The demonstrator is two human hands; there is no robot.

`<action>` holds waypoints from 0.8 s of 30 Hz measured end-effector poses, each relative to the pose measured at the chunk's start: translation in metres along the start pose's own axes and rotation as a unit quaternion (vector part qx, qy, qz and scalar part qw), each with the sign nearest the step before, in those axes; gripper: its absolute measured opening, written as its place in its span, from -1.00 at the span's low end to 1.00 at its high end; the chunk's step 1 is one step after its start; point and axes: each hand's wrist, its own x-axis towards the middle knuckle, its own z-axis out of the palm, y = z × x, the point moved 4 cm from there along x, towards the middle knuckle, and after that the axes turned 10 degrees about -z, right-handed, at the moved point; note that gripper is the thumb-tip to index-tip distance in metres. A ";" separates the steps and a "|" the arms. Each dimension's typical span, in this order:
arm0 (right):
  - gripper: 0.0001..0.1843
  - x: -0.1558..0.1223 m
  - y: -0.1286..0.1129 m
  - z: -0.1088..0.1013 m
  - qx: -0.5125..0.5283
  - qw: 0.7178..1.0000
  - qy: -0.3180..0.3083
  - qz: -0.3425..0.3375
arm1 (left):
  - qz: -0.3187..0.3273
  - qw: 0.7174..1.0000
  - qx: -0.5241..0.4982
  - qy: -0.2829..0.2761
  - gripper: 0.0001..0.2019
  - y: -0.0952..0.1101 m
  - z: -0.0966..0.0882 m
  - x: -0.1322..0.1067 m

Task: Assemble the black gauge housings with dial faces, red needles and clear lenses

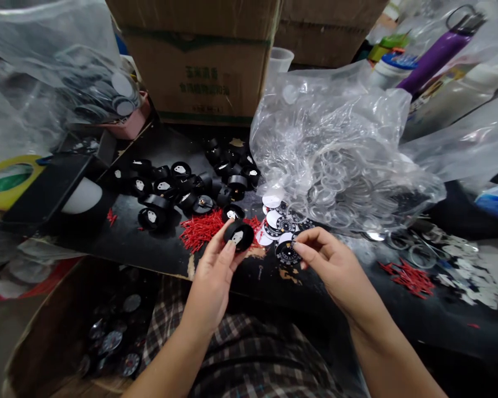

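My left hand (216, 268) grips a round black gauge housing (244, 235) with a small white plate inside, its hollow side tilted toward me. Between the thumb and fingers of my right hand (324, 258) is the edge of a black dial face (288, 252) with white markings. A loose pile of black and white dial discs (273, 220) lies just beyond that dial. Red pointer needles (203, 228) are heaped behind my left hand. Several more black housings (163, 187) are spread over the black table, most showing white plates.
A clear plastic bag of transparent rings (340, 177) covers the back right. Cardboard boxes (195, 72) stand behind. More red needles (410, 278) and white plates (471, 271) lie at right. Below the table's left edge, a box holds finished-looking round gauges (112, 341).
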 end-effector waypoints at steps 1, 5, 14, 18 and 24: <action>-0.81 0.000 0.000 0.001 0.001 1.000 -0.004 0.001 | -0.022 0.999 -0.041 -0.005 -0.68 -0.003 0.000 -0.002; -0.83 0.000 -0.001 0.003 -0.002 1.000 -0.024 0.001 | -0.095 0.992 -0.080 -0.017 -0.71 -0.016 0.004 -0.009; -0.91 -0.006 -0.032 0.019 -0.047 0.996 -0.040 -0.059 | -0.103 0.993 -0.041 -0.052 -0.73 -0.032 0.010 -0.017; -0.90 -0.004 -0.035 0.030 -0.105 0.990 -0.062 -0.069 | -0.082 0.995 0.015 -0.057 -0.70 -0.034 0.011 -0.018; -0.85 -0.005 -0.026 0.026 -0.110 0.989 -0.090 -0.033 | -0.095 0.992 0.028 -0.073 -0.69 -0.036 0.008 -0.015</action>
